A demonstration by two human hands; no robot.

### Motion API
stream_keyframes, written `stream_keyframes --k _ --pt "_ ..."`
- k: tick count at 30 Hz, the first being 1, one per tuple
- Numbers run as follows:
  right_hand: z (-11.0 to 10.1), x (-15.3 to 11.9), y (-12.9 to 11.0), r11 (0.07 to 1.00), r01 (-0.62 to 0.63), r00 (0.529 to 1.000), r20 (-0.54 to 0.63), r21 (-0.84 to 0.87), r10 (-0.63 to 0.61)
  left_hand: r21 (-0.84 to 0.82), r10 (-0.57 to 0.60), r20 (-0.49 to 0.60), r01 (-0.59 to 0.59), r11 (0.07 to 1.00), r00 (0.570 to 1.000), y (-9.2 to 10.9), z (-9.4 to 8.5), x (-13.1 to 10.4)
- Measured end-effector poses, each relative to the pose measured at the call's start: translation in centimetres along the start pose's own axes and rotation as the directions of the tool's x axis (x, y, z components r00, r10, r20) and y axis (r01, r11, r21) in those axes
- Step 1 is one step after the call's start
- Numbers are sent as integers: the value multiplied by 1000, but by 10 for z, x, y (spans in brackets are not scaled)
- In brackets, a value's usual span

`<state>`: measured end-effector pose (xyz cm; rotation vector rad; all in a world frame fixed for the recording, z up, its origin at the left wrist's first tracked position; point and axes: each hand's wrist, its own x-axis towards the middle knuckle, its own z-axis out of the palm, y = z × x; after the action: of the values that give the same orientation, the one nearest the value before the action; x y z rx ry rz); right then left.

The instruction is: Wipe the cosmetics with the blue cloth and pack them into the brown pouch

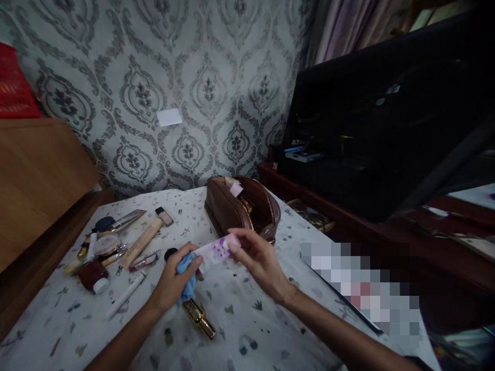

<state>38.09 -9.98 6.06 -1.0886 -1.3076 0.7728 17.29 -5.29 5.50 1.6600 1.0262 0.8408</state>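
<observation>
And there it was, the pale packet (pixel 217 251) with purple marks, between my 2 hands! My left hand (pixel 172 278) gripped it with blue fabric (pixel 187 278); my right hand (pixel 265 263) pinched its other end. Printed cloth (pixel 235 337) lay below, patterned wallpaper (pixel 209 93) ahead; room opened between my forearms.

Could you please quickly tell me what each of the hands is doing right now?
Left hand: closed, holding the blue cloth and one end of the pink item.
Right hand: fingers closed on its other end.
</observation>
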Motion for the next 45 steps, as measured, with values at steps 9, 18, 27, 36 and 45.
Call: stream_keyframes --k 9,18,27,36,45 --pt "-48 20 -26 999 10 991 -133 -38 -15 -119 164 89 -153 981 982 25 40 48" --pt "-16 -17 21 980 -180 983 -28 79 183 147 134 153 -156 977 979 -3 2 25" --pt "51 -40 51 962 -168 935 274 -216 225 354 -54 51 32 935 997 -41 -65 -6" --pt "64 -73 19 695 171 854 456 -698 248 417 -35 154 -33 908 987 -59 -78 -22" --pt "38 -63 25 845 254 856 516 -471 30 614 -63 213 -84 785 975 -53 -76 -27"
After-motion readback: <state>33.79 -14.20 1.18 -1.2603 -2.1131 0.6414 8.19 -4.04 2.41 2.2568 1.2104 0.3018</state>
